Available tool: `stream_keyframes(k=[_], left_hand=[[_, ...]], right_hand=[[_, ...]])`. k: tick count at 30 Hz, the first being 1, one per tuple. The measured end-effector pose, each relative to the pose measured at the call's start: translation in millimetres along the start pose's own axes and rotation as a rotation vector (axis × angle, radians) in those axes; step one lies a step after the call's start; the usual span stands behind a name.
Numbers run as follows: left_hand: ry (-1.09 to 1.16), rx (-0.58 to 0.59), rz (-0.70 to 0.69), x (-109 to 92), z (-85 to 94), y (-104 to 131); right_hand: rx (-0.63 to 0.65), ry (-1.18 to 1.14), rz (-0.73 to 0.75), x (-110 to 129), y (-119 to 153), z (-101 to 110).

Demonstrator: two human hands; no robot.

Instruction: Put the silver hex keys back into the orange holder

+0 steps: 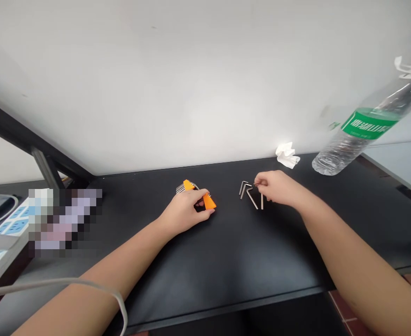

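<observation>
My left hand [184, 210] is closed around an orange hex key holder [209, 201] on the black table. Silvery stripes, perhaps the shafts of keys, show at the holder's far left end. To its right, several L-shaped metal hex keys [251, 198] lie side by side. My right hand [277, 186] is over the rightmost hex key [262, 201], its thumb and fingers pinched together. That key's long arm shows below the fingers, while its bent end is hidden by them.
A large clear plastic bottle [370, 123] with a green label stands at the back right, beside a crumpled white tissue [287, 155]. Power strips [14, 224] lie at the left, near a blurred-out item [68, 217]. A pale cable [86, 281] crosses over my left forearm. A white wall [191, 84] rises behind the table.
</observation>
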State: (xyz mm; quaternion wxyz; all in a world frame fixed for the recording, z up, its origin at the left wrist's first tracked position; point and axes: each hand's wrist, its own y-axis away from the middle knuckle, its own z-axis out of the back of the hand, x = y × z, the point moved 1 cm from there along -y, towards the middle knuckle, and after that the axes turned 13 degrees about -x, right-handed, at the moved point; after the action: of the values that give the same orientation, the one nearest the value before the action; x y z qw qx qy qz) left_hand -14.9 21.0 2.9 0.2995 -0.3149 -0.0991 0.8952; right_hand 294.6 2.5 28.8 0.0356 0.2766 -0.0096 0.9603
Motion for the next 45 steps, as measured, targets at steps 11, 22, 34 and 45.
stream_keyframes(k=[11, 22, 34, 45], left_hand=[[0.016, -0.009, -0.004, 2.1, 0.0, 0.3], [-0.004, 0.036, 0.039, 1.6, -0.5, 0.8], [-0.023, 0.042, 0.007, -0.3, -0.3, -1.7], [-0.032, 0.075, 0.028, 0.4, -0.9, -2.4]], right_hand=[[0.256, -0.305, 0.005, -24.5, -13.3, 6.2], [0.050, 0.130, 0.394, -18.4, -8.9, -4.0], [-0.088, 0.110, 0.491, -14.5, -11.0, -28.4], [-0.077, 0.019, 0.529, -14.0, -11.1, -36.7]])
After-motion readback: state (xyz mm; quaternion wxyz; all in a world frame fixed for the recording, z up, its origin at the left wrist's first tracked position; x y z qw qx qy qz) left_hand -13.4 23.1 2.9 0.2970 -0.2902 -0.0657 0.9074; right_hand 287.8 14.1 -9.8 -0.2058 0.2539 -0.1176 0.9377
